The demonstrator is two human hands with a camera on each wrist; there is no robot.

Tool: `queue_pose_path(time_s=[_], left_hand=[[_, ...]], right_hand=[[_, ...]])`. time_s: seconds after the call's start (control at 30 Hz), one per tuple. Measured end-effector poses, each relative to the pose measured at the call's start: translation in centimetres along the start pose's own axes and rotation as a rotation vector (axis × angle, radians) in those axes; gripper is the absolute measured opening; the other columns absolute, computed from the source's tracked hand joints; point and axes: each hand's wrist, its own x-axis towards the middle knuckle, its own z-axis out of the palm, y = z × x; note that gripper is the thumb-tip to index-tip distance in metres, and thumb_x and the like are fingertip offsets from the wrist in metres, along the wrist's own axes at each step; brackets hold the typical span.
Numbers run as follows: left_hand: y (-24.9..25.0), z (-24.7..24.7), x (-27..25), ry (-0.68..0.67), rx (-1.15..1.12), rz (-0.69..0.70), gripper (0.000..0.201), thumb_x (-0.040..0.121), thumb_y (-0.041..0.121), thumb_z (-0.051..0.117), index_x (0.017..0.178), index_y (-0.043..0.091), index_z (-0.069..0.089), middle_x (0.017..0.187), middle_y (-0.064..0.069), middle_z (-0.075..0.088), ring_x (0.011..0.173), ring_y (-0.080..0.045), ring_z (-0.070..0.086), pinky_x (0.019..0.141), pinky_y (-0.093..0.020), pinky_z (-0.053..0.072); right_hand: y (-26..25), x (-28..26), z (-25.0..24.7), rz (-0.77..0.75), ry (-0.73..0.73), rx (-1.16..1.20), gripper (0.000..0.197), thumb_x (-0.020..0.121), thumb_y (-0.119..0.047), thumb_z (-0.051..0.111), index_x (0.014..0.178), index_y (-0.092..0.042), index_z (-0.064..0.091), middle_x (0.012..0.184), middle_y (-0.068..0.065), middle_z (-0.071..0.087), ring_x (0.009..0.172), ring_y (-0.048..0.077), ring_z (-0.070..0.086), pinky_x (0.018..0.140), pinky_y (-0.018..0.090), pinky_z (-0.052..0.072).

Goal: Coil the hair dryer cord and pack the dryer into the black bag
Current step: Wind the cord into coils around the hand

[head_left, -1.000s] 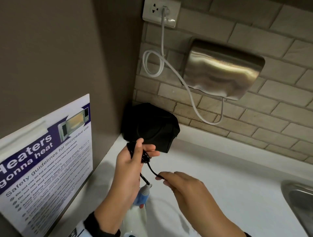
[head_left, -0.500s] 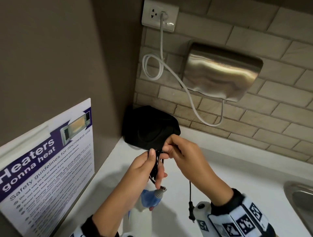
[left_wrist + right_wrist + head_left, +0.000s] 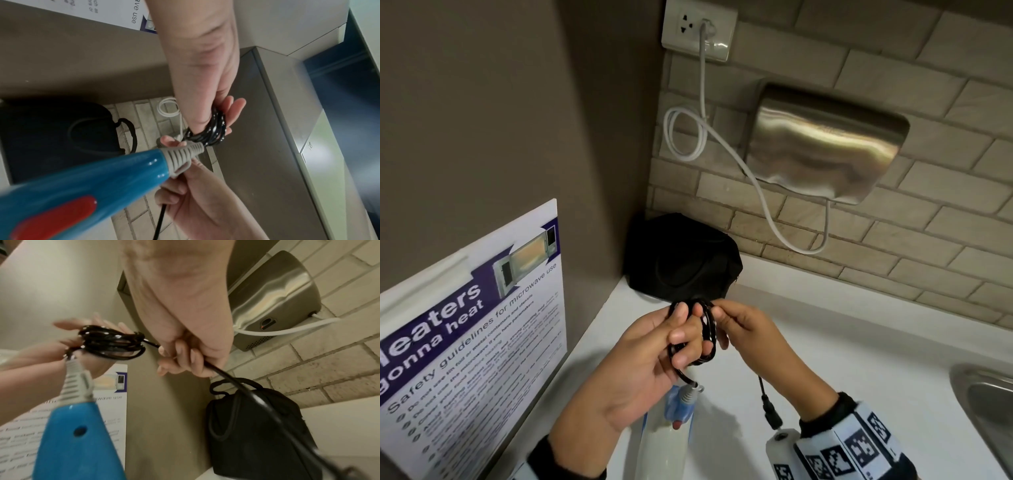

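I count 2 hands, left (image 3: pixel 640 363) and right (image 3: pixel 750 335), 1 hair dryer (image 3: pixel 681 406), 1 black cord (image 3: pixel 707 329), 1 black bag (image 3: pixel 681 260) mid-frame, 1 poster (image 3: pixel 472 329) lower left, 1 wall dryer (image 3: pixel 822 144) upper right.

A white counter (image 3: pixel 842 377) carries the black bag (image 3: pixel 681 260) in its corner at eleven o'clock; at three o'clock, apparently a sunken metal sink (image 3: pixel 986 404).

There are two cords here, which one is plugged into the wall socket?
The white cord, running from the wall socket to the steel hand dryer. The black cord is wound round the left hand; its loose tail hangs free.
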Motion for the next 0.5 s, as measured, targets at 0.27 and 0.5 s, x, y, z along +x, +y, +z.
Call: queue_pose_path(time_s=[0.27, 0.5], left_hand=[[0.3, 0.3, 0.2, 0.122, -0.121, 0.014, 0.022, 0.092, 0.024, 0.044, 0.080, 0.009, 0.057, 0.047, 0.008, 0.032, 0.060, -0.016, 0.015, 0.053, -0.019, 0.051], [0.5, -0.8, 0.2, 0.132, -0.138, 0.028, 0.031, 0.093, 0.028, 0.046, 0.070, 0.012, 0.059, 0.044, 0.010, 0.025, 0.031, -0.003, 0.023, 0.051, -0.021, 0.045]], right_hand=[[1.3, -1.4, 0.7, 0.050, -0.008, -0.074, 0.031, 0.099, -0.027, 0.044, 0.085, -0.050, 0.059, 0.056, -0.002, 0.040, 0.054, 0.009, 0.036, 0.055, 0.017, 0.032], [1.3, -2.1, 0.3, 0.185, -0.056, 0.026, 0.030, 0.101, -0.031, 0.039, 0.096, -0.035, 0.068, 0.057, -0.009, 0.050, 0.052, 0.002, 0.040, 0.056, 0.014, 0.033]])
